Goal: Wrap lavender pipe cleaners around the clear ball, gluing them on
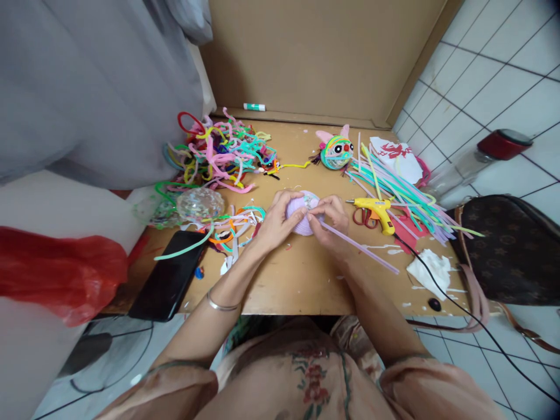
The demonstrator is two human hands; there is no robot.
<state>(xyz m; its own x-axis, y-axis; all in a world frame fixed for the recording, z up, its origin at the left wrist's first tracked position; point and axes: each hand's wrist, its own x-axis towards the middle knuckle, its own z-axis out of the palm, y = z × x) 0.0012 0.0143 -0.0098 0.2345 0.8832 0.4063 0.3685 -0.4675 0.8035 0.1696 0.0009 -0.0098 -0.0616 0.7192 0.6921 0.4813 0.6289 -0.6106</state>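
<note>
A ball wound in lilac pipe cleaner sits between my hands above the middle of the table. My left hand is closed around its left side, thumb on the front. On the right side, my right hand pinches a lilac pipe cleaner against the ball, and its loose end sticks out toward the lower right. A paler, unwrapped-looking patch shows near the ball's top, partly covered by my fingers. Just right of my right hand lie a yellow glue gun and red-handled scissors.
Tangled pipe cleaners heap at the back left, near a clear bumpy ball and a black phone. Behind my hands stands a decorated ball with pink ears. Straight pipe cleaners, a bottle and a bag are at right.
</note>
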